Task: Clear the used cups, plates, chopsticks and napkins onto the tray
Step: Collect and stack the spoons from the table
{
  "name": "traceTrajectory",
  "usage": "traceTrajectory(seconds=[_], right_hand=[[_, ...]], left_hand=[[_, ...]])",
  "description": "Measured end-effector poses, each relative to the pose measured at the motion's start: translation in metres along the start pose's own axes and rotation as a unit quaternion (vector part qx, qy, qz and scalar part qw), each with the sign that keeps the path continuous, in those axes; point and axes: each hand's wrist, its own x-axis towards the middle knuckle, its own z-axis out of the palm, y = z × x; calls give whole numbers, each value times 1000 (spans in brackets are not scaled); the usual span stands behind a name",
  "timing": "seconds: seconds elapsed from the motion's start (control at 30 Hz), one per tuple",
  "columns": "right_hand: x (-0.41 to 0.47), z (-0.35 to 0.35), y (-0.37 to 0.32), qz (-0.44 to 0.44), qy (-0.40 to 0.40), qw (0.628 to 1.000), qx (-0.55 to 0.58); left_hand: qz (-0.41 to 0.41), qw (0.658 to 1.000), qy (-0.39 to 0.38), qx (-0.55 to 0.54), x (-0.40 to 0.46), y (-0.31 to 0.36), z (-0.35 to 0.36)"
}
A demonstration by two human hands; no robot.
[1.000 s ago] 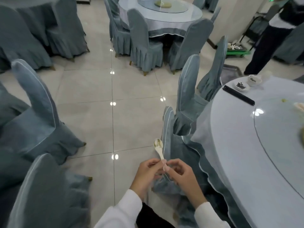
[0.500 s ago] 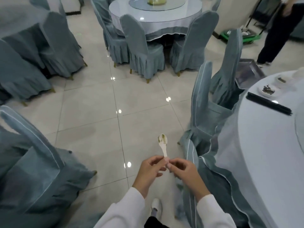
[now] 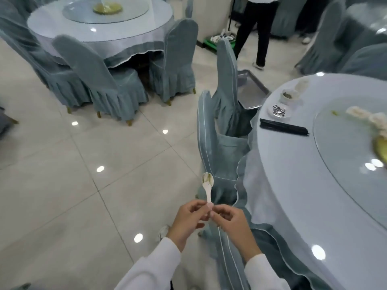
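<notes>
A white soup spoon [image 3: 207,186] with greenish residue in its bowl points away from me. My left hand [image 3: 187,218] and my right hand [image 3: 231,223] both pinch the end of its handle, low in the middle of the view over the floor. A metal tray [image 3: 250,91] lies on a chair seat beyond the covered chairs. On the round table [image 3: 293,185] at right lie black chopsticks [image 3: 283,127], a small dirty plate [image 3: 279,110], a used cup [image 3: 289,96] and a second pale cup [image 3: 301,84].
Grey-blue covered chairs [image 3: 217,143] stand between me and the table edge. The glass turntable [image 3: 351,155] carries white napkins and a yellow dish. Another set table [image 3: 100,21] stands at the far left. A person in dark trousers [image 3: 254,32] stands by a green crate.
I have walked along the table, so the tray, chopsticks and dishes have come closer. Both hands have kept hold of the spoon handle in the same pose.
</notes>
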Motion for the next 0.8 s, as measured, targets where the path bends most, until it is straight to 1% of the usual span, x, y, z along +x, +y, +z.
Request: traceTrajectory(seconds=[0.17, 0.27, 0.4, 0.5, 0.6, 0.8], right_hand=[[63, 13, -12, 18, 75, 997, 10], [99, 26, -29, 26, 120, 992, 39], [145, 41, -46, 27, 200, 976, 83], [171, 45, -54, 44, 243, 963, 112], [189, 41, -56, 50, 298, 941, 150], [222, 21, -49, 65, 373, 909, 175]], left_hand=[[-14, 997, -73, 34, 81, 48, -21], [-14, 989, -124, 81, 122, 81, -39], [-16, 982, -166, 89, 169, 116, -57], [-22, 976, -194, 97, 195, 138, -59], [-18, 969, -222, 106, 215, 154, -54], [-23, 963, -230, 136, 261, 175, -30]])
